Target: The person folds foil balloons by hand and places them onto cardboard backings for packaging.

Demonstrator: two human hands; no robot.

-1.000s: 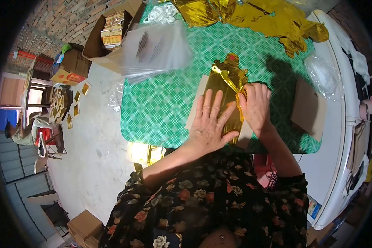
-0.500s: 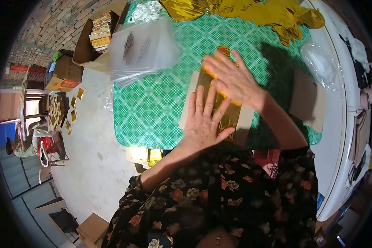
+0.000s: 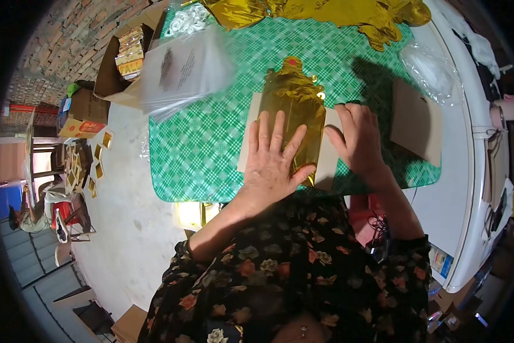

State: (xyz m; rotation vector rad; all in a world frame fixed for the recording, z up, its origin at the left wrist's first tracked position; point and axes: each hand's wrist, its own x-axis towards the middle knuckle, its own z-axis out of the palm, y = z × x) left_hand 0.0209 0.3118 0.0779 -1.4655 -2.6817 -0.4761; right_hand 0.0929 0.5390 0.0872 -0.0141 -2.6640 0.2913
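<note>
A flattened gold foil balloon [image 3: 294, 120] lies lengthwise over a piece of cardboard [image 3: 329, 151] on the table, its far end crinkled and marked with a red spot. My left hand [image 3: 271, 157] presses flat on the foil's near half, fingers spread. Just right of the foil, my right hand [image 3: 357, 137] rests by the cardboard's right edge. Its fingers are curled, the thumb is apart from them, and nothing shows between them.
More gold foil [image 3: 325, 16] is heaped along the far edge of the green checked table [image 3: 200, 154]. Clear plastic sleeves [image 3: 182, 68] lie at the left, and another cardboard piece [image 3: 414, 123] at the right beside a clear plastic bag [image 3: 431, 71]. A person [image 3: 37, 214] sits far left.
My right hand has moved off the foil to its right side, and its fingers have curled. My left hand stays flat on the foil. The view has shifted slightly.
</note>
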